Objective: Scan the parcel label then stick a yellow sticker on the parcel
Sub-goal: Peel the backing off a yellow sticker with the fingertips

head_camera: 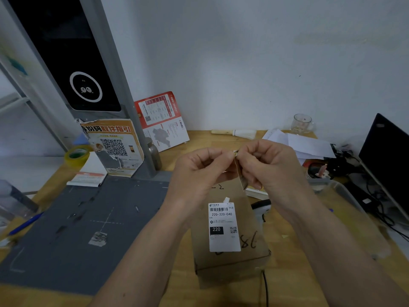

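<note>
Both hands meet above the parcel's far end: the left hand and right hand pinch a small sticker strip between fingertips, apparently peeling one off; its colour is unclear. The brown parcel lies on the tabletop at 6 o'clock from the hands, with no yellow sticker visible on it. Whether scanning is done cannot be told. Its white label reads "220-220-C40" and "220"; beside it is handwritten "38".

Brown parcel — white label — grey mat
</note>
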`<state>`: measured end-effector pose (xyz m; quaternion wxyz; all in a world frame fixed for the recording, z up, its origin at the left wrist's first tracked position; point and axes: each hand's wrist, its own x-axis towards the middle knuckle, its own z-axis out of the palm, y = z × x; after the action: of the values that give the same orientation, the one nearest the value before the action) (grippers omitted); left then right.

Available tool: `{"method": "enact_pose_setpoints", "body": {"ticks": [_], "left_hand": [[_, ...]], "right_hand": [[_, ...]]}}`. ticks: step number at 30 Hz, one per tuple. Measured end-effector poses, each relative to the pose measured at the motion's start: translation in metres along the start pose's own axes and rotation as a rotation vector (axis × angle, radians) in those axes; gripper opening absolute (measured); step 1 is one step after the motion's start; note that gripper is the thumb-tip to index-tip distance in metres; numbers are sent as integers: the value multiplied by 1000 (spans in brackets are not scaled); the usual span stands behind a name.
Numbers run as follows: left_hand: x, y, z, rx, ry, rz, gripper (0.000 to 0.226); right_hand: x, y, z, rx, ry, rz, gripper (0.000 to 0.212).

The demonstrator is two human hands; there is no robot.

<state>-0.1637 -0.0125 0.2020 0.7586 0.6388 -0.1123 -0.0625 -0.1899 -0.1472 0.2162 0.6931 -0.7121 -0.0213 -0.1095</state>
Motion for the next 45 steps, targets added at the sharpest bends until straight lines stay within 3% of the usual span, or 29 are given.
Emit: {"method": "enact_pose_setpoints", "body": {"ticks": [10, 18, 26, 34, 37, 39, 45], "left_hand": [[-1, 2, -2, -30, 6, -21, 11], [-2, 2, -1, 18, 23, -13, 15], [1, -1, 0, 127, -20, 20, 10], [3, -3, 3, 180, -118, 6, 19], [4, -3, 3, 171, -106, 1, 21], [4, -4, 3, 180, -96, 7, 23], [4, -3, 1, 221, -93, 15, 20]], "right_hand": [[-1, 8, -2, -212, -1, -191, 12], [-1, 11, -6, -328, -22, -237, 11], [1, 7, -7, -193, -44, -131, 7], [1, 7, -5, -12, -70, 38, 25], [0, 9, -2, 65, -38, 48, 22], [-2, 11, 0, 58, -15, 37, 12], [-3, 14, 1, -29, 66, 4, 10]]}}
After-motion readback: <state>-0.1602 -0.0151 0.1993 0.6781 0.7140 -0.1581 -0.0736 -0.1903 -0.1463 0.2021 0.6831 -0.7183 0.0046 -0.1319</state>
